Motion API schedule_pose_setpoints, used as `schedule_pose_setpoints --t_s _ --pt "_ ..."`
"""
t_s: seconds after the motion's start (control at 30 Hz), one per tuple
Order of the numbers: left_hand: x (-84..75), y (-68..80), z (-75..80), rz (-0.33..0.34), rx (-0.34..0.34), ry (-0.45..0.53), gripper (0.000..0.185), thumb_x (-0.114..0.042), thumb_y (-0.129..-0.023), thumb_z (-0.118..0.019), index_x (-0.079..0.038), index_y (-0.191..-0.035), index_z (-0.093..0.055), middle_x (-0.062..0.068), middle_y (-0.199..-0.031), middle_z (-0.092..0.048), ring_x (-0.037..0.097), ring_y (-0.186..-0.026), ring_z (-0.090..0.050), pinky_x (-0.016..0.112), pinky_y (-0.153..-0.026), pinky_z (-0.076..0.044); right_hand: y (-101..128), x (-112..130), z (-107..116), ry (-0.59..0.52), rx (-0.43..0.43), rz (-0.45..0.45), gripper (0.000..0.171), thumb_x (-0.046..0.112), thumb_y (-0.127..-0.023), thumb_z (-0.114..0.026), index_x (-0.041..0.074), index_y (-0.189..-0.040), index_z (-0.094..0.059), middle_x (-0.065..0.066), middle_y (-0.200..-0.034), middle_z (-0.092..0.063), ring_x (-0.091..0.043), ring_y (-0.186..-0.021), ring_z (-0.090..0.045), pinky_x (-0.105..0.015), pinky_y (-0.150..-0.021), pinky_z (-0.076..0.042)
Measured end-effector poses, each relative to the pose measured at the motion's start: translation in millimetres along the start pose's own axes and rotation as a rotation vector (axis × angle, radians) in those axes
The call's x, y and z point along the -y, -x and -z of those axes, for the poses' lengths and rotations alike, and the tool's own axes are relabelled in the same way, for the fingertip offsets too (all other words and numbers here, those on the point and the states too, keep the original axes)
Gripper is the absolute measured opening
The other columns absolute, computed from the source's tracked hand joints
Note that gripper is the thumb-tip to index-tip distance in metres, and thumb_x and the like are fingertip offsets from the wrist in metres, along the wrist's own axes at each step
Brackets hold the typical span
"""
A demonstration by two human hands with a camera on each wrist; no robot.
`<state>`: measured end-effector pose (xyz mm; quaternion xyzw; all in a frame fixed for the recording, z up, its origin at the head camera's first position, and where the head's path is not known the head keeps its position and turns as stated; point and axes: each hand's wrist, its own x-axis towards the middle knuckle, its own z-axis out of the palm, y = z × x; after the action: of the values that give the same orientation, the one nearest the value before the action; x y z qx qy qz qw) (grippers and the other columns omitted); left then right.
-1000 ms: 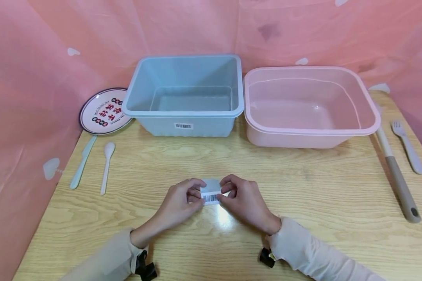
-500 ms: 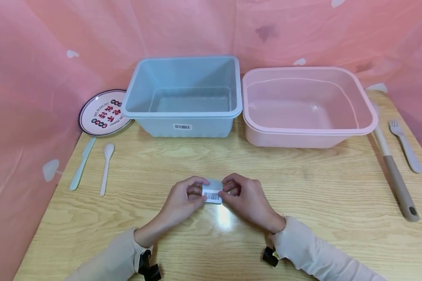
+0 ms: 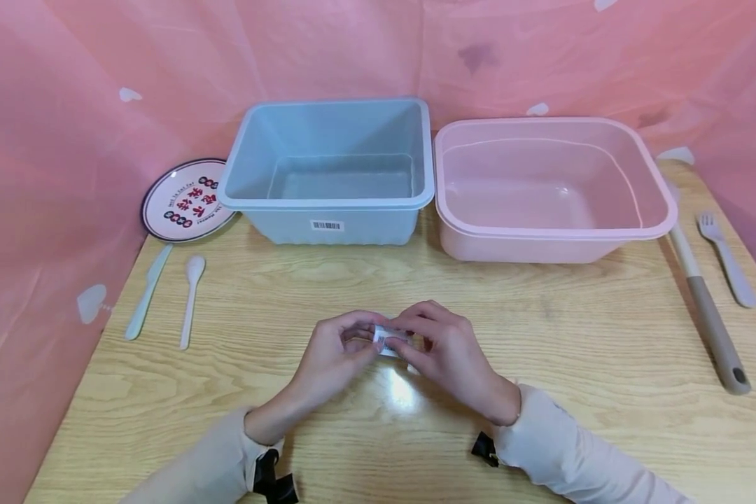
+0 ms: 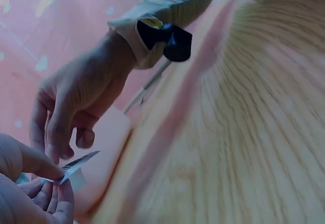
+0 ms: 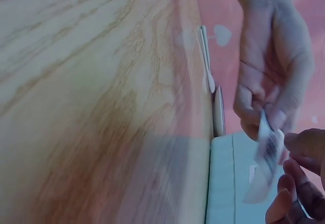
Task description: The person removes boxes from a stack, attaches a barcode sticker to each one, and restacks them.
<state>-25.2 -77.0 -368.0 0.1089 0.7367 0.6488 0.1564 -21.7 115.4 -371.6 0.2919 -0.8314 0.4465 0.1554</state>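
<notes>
A small, flat, pale piece with a white barcode label (image 3: pixel 389 332) is held above the wooden table between both hands. My left hand (image 3: pixel 330 350) pinches one end between thumb and fingers, as the left wrist view confirms. My right hand (image 3: pixel 447 346) has its thumb and curled fingers at the other side, covering part of the barcode. In the left wrist view the barcode piece (image 4: pixel 77 164) juts edge-on from the left fingers. The right wrist view has the piece (image 5: pixel 268 155) tilted, its edge right at the right fingertips.
A blue-grey basin (image 3: pixel 327 204) and a pink basin (image 3: pixel 561 236) stand side by side at the back. Left of them lie a printed plate (image 3: pixel 192 203), a knife (image 3: pixel 146 294) and a spoon (image 3: pixel 191 301). At right are a long-handled utensil (image 3: pixel 715 329) and a fork (image 3: pixel 727 259).
Both hands have shifted slightly right and closer together. The right fingers have moved inward over the piece, hiding more of the barcode and the grey part behind it.
</notes>
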Motion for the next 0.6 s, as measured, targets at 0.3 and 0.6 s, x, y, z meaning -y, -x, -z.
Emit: schedule_pose_setpoints --t_s 0.3,0.6 --pt "-9.1 1.0 -4.5 0.017 -0.029 0.019 0.031 0.011 -0.082 -0.062 0.003 -0.112 -0.066 0.016 -0.108 -0.069 0.02 -0.095 -0.065 0.025 -0.081 -0.058 -3 4 -2 0.023 -0.024 -0.018 0.015 0.003 -0.076 -0.08 0.01 -0.088 -0.077 -0.001 -0.086 -0.069 -0.007 -0.067 -0.054 -0.01 -0.049 -0.041" --pt "-12.5 0.9 -4.2 0.016 -0.061 0.032 0.031 0.012 -0.08 -0.062 0.006 -0.111 -0.067 0.02 -0.107 -0.069 0.022 -0.093 -0.066 0.025 -0.08 -0.058 -5 5 -3 0.047 -0.046 0.051 0.014 0.002 -0.073 -0.082 0.008 -0.085 -0.077 -0.002 -0.086 -0.068 -0.01 -0.073 -0.06 -0.022 -0.056 -0.053"
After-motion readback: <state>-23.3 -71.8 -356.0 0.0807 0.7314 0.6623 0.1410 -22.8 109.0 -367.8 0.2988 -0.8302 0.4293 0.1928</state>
